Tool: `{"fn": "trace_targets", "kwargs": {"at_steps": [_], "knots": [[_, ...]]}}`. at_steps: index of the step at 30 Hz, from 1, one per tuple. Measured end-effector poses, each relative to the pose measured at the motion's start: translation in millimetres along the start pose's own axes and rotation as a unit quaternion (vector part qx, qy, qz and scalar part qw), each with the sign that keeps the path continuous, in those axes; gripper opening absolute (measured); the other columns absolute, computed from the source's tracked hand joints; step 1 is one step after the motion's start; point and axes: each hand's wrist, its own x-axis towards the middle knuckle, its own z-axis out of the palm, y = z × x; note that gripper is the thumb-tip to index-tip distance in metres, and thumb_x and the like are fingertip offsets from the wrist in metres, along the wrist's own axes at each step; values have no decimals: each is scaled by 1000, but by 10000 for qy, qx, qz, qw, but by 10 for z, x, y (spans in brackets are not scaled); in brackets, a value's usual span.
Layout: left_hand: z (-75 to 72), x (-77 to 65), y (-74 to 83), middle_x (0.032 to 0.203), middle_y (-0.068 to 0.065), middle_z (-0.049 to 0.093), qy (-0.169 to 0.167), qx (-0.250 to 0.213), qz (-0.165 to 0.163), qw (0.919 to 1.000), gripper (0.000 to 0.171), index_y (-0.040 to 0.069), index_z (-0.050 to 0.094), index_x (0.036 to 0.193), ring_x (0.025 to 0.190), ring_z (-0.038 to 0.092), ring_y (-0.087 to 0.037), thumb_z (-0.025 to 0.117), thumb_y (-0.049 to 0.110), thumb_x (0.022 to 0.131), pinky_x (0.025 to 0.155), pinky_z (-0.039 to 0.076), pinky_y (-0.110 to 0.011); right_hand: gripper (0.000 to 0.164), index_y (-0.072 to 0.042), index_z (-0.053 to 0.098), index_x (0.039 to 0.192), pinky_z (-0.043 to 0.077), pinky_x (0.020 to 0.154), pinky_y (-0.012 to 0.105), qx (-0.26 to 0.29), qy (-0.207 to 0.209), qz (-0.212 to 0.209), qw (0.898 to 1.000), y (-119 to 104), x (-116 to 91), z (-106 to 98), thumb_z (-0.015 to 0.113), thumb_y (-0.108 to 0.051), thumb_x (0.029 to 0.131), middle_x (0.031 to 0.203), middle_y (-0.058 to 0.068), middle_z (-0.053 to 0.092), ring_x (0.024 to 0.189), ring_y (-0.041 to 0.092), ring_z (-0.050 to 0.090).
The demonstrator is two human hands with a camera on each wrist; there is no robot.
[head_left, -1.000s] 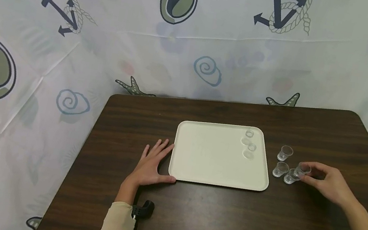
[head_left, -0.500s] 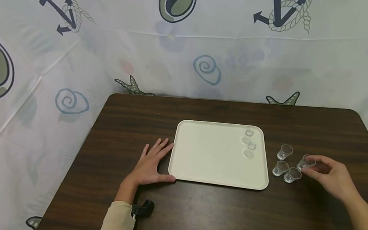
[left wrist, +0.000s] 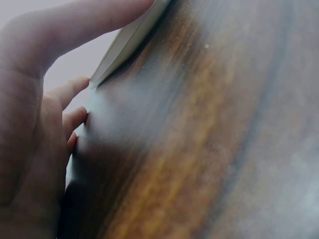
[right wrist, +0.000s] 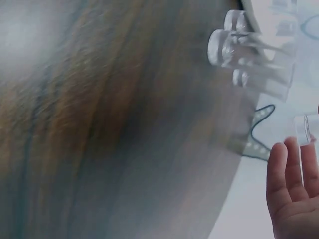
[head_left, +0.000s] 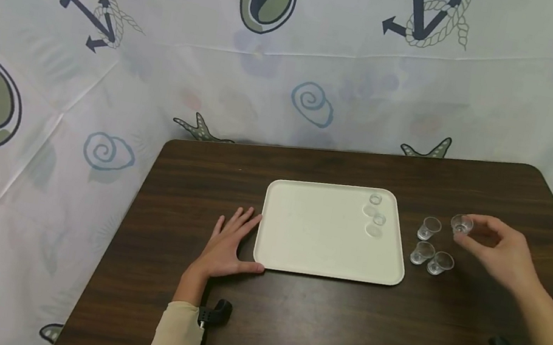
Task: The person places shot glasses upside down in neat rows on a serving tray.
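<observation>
My right hand point(head_left: 503, 255) pinches a small clear shot glass point(head_left: 461, 224) between thumb and fingers. In the right wrist view, that shot glass point(right wrist: 305, 130) is off the table at the fingertips, partly cut by the frame edge. Just left of the hand stand three more upright glasses: one at the back point(head_left: 429, 228), one in front of it point(head_left: 422, 254), and one nearest the hand point(head_left: 440, 264). With fingers spread, my left hand point(head_left: 226, 250) touches the left side and near corner of a cream tray point(head_left: 322, 230). Two clear glasses point(head_left: 377, 224) sit at the tray's right end, seemingly upside down.
The dark wooden table point(head_left: 314, 333) carries everything. Behind and to the left hangs a printed cloth point(head_left: 247, 87) with anchors and shells, close to the table's back edge. Black straps with small devices point(head_left: 215, 313) are on both wrists.
My right hand has lifted the glass off the near-right one, moving it back and up, apart from the others. The left hand and tray stay where they were.
</observation>
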Motion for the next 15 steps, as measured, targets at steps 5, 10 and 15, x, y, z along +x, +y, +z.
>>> {"fn": "trace_targets", "kwargs": {"at_steps": [5, 10, 15], "knots": [[1, -4, -3, 160, -3, 17, -16, -5, 3, 10000, 110, 28, 22, 154, 147, 8, -26, 61, 81, 66, 113, -1, -59, 42, -12, 62, 121, 40, 64, 8, 36, 116, -357, 9993, -137, 38, 49, 75, -28, 84, 107, 1, 59, 87, -8, 51], [-5, -11, 7, 160, -4, 17, -41, -21, 17, 10000, 110, 28, 23, 154, 147, 9, -28, 61, 81, 66, 112, -1, -60, 37, -9, 63, 119, 42, 65, 5, 14, 45, -818, 9966, -289, 106, 122, 74, -20, 85, 109, 4, 58, 85, -7, 52], [-2, 1, 3, 159, -5, 18, -21, 8, 20, 10000, 110, 28, 23, 153, 147, 9, -29, 65, 79, 65, 112, 1, -61, 35, -9, 66, 115, 47, 65, 9, -463, -12, -1593, 9861, -468, 203, 224, 76, -8, 82, 107, 4, 58, 86, 12, 56]]}}
